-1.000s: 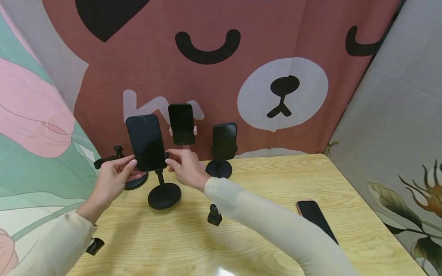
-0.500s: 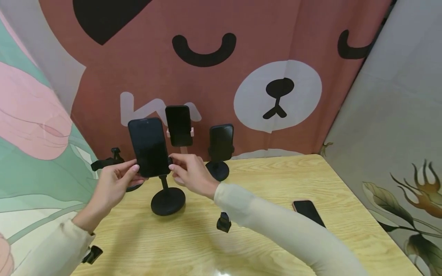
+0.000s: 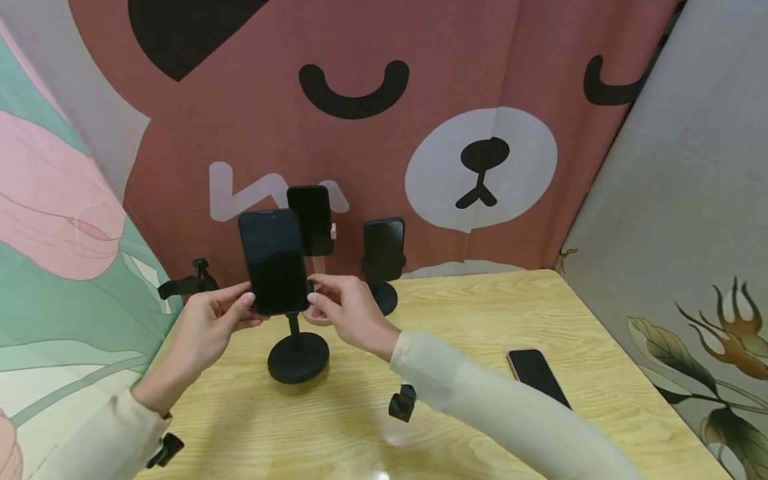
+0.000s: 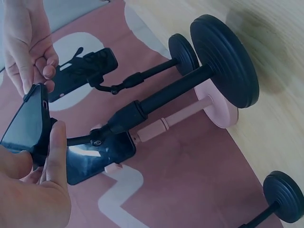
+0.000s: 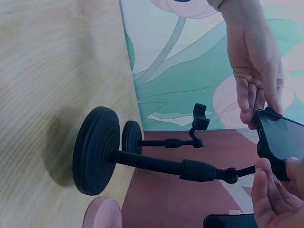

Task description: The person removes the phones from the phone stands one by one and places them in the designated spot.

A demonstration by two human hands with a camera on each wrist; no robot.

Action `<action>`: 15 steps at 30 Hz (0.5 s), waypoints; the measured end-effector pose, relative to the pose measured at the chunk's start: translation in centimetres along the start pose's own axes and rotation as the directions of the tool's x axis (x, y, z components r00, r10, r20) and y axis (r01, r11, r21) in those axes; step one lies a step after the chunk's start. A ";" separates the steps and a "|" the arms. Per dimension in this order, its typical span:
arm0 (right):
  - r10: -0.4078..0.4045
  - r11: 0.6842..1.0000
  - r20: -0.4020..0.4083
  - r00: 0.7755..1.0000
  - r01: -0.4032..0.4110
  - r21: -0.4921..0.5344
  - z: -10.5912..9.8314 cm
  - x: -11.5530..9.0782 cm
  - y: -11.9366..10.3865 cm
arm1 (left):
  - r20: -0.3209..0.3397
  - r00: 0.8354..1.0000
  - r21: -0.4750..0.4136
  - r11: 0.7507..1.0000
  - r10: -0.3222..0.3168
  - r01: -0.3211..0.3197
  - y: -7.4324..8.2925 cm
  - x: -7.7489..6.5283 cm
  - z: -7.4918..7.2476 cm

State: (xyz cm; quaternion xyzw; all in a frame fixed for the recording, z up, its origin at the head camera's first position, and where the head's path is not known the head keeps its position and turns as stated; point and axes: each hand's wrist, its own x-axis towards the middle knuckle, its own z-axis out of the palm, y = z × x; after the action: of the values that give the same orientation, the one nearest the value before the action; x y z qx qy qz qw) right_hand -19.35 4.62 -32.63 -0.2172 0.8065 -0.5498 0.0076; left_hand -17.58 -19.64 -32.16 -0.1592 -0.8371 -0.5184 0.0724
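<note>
**Nothing legible on my feeds**

I can read no words, brands or numbers in any of my three views. The nearest thing to writing is a pale zigzag [image 3: 221, 192] printed on the red backdrop [image 3: 360, 153]; from the head camera and the left wrist camera, I can't tell whether it is lettering.

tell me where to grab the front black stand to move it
Probably best by the slim upright pole, just above the round base, coming from the person's side: that stretch is bare, with nothing in front of it. Higher up, the left hand and right hand are at the lower sides of the phone.
</note>
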 end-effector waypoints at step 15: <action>-0.040 0.997 -0.019 0.999 0.039 -0.062 -1.6 -2.3 0.3 | 0.028 0.997 -0.087 0.993 0.078 -0.076 0.7 -0.5 2.0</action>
State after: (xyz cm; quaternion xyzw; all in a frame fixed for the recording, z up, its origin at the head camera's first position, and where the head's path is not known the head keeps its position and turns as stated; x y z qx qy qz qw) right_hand -17.77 6.94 -32.76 -0.2276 0.8186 -0.5270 -0.0180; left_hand -16.82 -17.68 -32.57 -0.2026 -0.8082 -0.5483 0.0721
